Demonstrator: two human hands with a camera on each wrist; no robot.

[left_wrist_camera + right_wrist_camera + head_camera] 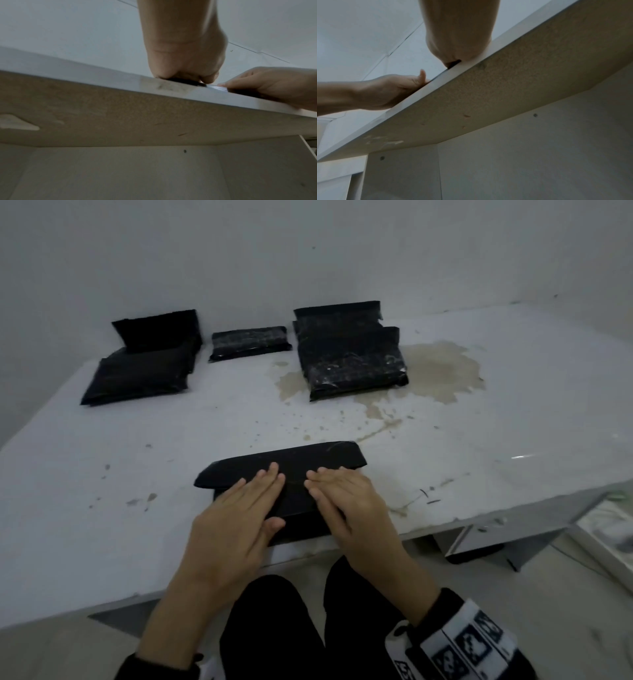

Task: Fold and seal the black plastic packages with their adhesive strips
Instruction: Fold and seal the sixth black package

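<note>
A black plastic package [294, 463] lies flat near the table's front edge, its flap folded over toward me. My left hand [246, 501] and my right hand [339, 494] both press flat on it, fingers straight and side by side, fingertips almost meeting at the middle. In the left wrist view the left hand [185, 63] sits on a sliver of the black package [185, 81] at the table's edge, with the right hand [274, 86] beside it. The right wrist view shows the right hand [458, 44] from below and the left hand [393, 89] at its left.
The white table [137, 460] carries a black package [144, 371] at the back left, a small one [250, 343] at the back middle, and a stack of packages [349, 354] at the back right on a brown stain [442, 371]. A wall stands behind.
</note>
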